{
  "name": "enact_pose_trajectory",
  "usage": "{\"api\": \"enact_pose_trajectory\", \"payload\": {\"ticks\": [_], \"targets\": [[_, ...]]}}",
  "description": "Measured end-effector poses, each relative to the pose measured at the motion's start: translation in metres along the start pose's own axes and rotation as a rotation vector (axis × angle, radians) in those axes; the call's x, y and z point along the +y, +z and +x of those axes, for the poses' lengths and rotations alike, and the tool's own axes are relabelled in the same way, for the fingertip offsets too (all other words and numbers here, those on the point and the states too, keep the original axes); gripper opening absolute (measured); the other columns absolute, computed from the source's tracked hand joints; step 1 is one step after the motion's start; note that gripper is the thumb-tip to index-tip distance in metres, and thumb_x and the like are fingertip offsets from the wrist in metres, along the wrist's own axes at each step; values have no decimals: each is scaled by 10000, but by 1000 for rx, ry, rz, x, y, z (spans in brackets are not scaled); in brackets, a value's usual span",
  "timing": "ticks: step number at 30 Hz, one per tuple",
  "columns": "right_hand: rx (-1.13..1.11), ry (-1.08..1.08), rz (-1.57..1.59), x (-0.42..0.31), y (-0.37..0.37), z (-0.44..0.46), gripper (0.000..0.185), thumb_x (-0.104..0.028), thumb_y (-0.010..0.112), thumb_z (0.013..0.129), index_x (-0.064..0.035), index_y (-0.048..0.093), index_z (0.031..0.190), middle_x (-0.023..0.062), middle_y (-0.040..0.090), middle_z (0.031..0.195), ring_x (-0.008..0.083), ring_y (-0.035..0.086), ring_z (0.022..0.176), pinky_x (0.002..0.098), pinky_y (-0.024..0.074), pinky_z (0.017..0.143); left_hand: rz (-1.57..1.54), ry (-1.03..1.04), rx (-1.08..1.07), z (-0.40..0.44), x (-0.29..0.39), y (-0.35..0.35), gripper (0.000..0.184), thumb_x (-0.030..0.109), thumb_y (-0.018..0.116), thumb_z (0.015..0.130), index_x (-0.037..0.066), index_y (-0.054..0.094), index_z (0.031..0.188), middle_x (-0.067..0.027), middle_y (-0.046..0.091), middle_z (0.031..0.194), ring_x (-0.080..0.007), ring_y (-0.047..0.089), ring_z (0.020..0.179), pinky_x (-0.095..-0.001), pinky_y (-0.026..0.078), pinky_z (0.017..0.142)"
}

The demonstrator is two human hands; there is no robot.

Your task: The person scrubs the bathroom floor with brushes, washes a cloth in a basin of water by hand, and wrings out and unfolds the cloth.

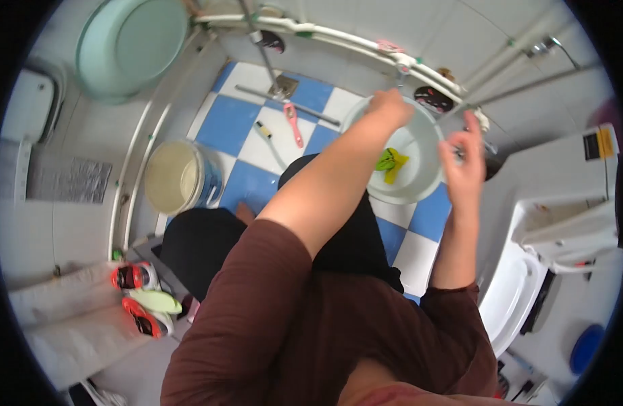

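My left hand [390, 108] reaches over the far rim of a pale green basin [420, 186], just below a metal tap [402, 71] on the wall pipe. Blur smears its fingers, and whether they touch the tap is unclear. A yellow-green cloth or bag with dark marks [391, 162] lies crumpled inside the basin. Raised beside the basin's right rim is my right hand [466, 157], its fingers apart and nothing visible in them.
On the blue and white tiles lie a pink brush [293, 125] and a pale-handled brush [269, 143]. A bucket [173, 177] stands left, red-and-white shoes [139, 298] behind it. The white washbasin [511, 298] is at right; another basin [132, 47] hangs upper left.
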State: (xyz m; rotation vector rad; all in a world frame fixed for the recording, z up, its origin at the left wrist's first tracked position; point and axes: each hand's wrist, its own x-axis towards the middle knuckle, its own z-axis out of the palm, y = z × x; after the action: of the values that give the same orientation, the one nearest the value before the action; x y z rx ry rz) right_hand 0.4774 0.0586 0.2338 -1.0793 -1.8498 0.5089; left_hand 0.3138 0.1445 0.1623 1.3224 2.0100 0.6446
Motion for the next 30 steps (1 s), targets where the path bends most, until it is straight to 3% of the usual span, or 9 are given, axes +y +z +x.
{"api": "enact_pose_trajectory", "payload": {"ticks": [2,3,6,8,11,14,17,26,30], "targets": [[105,-301,242,-60,-17,4,135,-34,631,697,-67,503,724,204,282,1392,354,256,1295,474,230,1031,1,-29,-42,0,2,-2,388,295,585,718,48,599,1017,-188,587,1059,-343,564,989,-397,450,864],[202,-456,275,-83,-26,4,156,-196,545,724,-149,479,858,163,276,1402,330,236,1305,513,203,1026,3,-39,-63,5,2,-2,393,293,579,722,37,599,1020,-191,580,1076,-340,561,1000,-398,450,867],[743,-851,243,-143,-34,6,551,-682,288,805,-394,408,1260,41,257,1431,258,177,1337,632,122,1010,-84,-131,-163,-7,13,-14,425,288,586,767,93,552,1143,-122,460,1247,-299,451,1160,-402,391,945],[904,-980,-67,-169,-56,3,621,-747,239,767,-367,474,1199,22,297,1413,246,200,1328,616,173,995,-116,-147,-160,-15,16,-19,433,308,599,765,98,556,1141,-108,439,1261,-283,427,1177,-400,366,961],[968,-1219,572,-209,-41,17,506,-449,309,901,-204,314,1343,-10,306,1412,174,249,1302,509,90,1058,-140,-181,-159,-29,22,-28,435,300,598,765,91,553,1144,-95,413,1276,-263,390,1200,-397,341,972],[617,-1141,57,-194,-68,2,504,-451,309,901,-207,317,1342,-33,318,1404,171,250,1302,508,99,1056,-112,-107,-131,-34,19,-31,465,302,570,775,48,526,1162,-165,419,1263,-323,441,1154,-411,396,935],[606,-1092,-1,-187,-70,-3,513,-453,304,902,-194,311,1345,-38,303,1411,160,249,1302,507,100,1056,-120,-105,-126,-29,18,-27,467,317,571,777,47,531,1156,-167,418,1261,-320,430,1161,-416,390,940],[628,-1023,17,-188,-67,-2,509,-441,305,910,-193,285,1354,-47,261,1429,141,228,1310,507,97,1058,-117,-96,-141,-29,20,-24,462,336,580,777,57,545,1144,-163,417,1270,-318,439,1157,-421,391,934],[800,-1063,299,-198,-47,5,509,-456,302,910,-197,297,1348,-49,247,1435,148,227,1310,507,105,1057,-116,-102,-156,-27,19,-26,472,343,577,782,57,535,1154,-163,422,1265,-317,436,1160,-422,392,933]]}}
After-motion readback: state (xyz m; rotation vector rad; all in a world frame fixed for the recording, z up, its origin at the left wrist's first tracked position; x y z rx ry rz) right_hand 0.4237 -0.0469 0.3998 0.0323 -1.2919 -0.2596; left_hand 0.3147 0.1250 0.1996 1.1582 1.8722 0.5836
